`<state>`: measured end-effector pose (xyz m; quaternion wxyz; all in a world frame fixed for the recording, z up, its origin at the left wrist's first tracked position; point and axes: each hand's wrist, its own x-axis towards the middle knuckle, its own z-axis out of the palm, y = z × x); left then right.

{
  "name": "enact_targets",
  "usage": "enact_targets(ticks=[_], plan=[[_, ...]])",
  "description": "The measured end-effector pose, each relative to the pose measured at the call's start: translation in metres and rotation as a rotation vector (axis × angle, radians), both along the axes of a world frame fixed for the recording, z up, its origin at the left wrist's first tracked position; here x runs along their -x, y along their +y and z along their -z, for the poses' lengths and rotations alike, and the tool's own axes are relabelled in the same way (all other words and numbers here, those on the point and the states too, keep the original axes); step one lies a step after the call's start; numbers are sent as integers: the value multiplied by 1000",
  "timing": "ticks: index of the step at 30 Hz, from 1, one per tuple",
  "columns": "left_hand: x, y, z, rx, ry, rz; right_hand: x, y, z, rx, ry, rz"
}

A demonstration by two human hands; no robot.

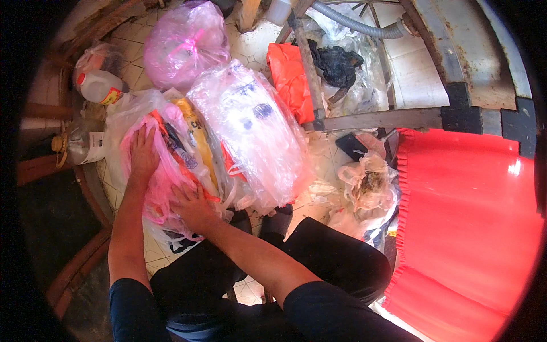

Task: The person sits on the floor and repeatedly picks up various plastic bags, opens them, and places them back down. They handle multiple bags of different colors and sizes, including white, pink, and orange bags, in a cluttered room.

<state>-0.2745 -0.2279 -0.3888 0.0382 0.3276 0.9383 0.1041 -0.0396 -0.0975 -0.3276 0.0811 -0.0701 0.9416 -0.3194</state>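
Note:
Both hands rest on a pink plastic bag (160,188) that lies on top of a clear plastic bag (115,117) on the floor. My left hand (144,151) lies on its far left part with the fingers stretched forward. Nearer to me, my right hand (192,205) presses on it with fingers spread. Beside the hands, folded orange, dark and yellow plastic bags (194,132) stand packed in the same clear bag. To the right lies a large clear bag (265,141) stuffed with pale plastic bags. Behind them sits a knotted pink bag (186,47).
At left stand a white jug with a red cap (100,85) and a clear bottle with a yellow cap (81,141). A metal frame (380,119) and a red ruffled cover (466,222) are at right. Crumpled bags (369,184) lie near an orange bag (290,81).

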Motion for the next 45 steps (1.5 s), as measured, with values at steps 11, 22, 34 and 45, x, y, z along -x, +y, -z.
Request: enact_targets(ticks=[11,22,34,45], plan=[[10,-2,-16,35,50,19,-2,1,-53,40,24,17],[-14,-11,-146,-75,206,54,-99,66,-191,-22,229,327],[-209,89,-411,-722,-227,249,-256,60,-260,-22,340,455],[-506,29,-678,-1103,162,1366,-306,38,-273,67,503,388]])
